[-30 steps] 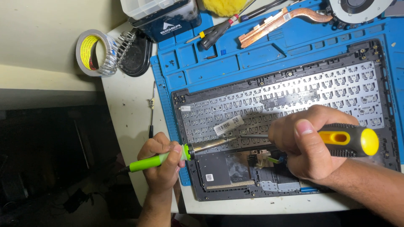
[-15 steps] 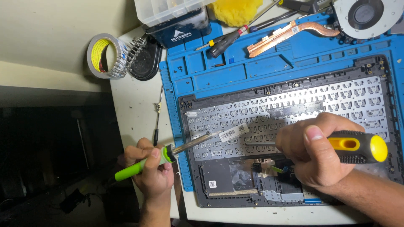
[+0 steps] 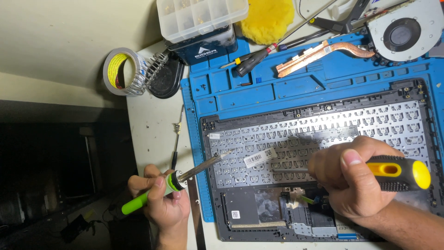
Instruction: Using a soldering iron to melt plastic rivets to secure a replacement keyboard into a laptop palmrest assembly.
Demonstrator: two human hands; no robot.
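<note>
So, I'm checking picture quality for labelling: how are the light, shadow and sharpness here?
Head view: the blue mat and keyboard back are evenly lit and sharp; the area left of the desk is deep shadow; the right hand and left hand show no motion blur.

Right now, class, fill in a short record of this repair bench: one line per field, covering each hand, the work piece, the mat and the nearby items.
Left hand: the left hand grips a green-handled soldering iron, its tip over the left edge of the keyboard
Right hand: the right hand holds a yellow and black screwdriver
Work piece: an opened laptop case showing the underside of its keyboard
Surface: a blue repair mat
Nearby: a tape roll, a clear parts box, a cooling fan and a copper heat pipe
</note>
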